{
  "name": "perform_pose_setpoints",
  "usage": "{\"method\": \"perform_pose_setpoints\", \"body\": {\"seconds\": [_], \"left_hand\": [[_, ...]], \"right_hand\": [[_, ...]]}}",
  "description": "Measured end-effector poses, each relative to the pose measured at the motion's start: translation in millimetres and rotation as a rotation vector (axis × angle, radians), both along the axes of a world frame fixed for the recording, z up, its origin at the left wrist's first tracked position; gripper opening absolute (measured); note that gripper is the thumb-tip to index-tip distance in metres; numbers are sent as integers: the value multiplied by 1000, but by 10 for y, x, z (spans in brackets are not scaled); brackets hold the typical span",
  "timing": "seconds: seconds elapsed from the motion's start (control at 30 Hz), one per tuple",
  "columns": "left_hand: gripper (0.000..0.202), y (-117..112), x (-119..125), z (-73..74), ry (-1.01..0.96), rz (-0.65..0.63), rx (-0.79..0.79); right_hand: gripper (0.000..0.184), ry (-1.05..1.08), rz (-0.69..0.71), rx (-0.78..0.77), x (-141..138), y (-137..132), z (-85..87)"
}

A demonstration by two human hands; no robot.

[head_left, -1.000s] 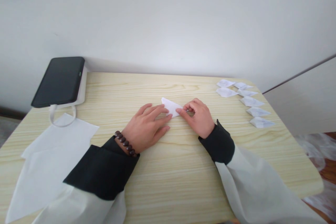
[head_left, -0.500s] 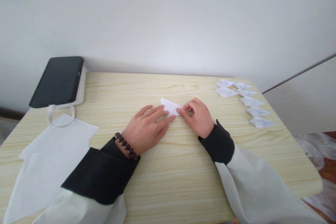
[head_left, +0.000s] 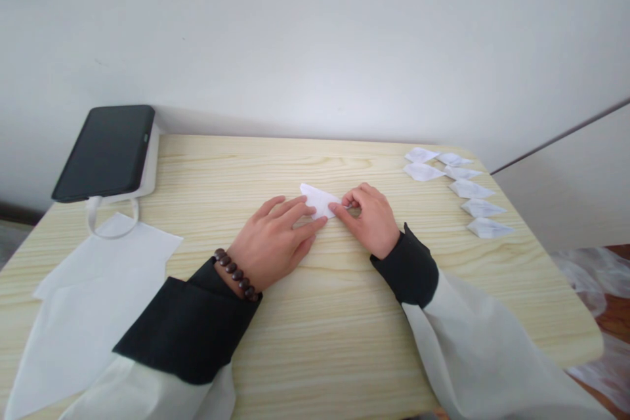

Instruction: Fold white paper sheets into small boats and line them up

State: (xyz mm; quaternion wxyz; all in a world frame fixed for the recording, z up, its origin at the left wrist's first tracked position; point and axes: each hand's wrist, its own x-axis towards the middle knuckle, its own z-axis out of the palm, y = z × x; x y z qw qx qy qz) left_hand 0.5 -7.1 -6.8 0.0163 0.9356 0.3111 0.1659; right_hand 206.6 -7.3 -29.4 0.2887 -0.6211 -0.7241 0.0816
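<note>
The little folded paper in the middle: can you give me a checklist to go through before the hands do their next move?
1. Folded paper on the table, between the hands: ok.
2. Left hand steadying it: ok, fingertips touch the paper's left part.
3. Right hand in place: ok, its thumb and fingers have a grip on the right end.
4. Crease neat at that right end: cannot tell, the fingers hide it.
5. Seven folded white shapes out of the way: ok, they lie apart from the right hand.
6. Left sleeve off the white sheets: cannot tell, it overlaps them in this view.
</note>
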Motion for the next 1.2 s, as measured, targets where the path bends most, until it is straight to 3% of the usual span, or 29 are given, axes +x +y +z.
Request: {"method": "perform_pose_setpoints", "body": {"seconds": [0.37,0.87,1.2], "left_hand": [[29,-33,71,1,-21,32,68],[30,-44,51,-19,-22,32,82],[31,-43,76,-18,10,42,88]], "right_hand": [[18,117,47,32,6,-21,3],[8,61,110,-12,47,-27,46],[7,19,3,-62,-39,2,73]]}}
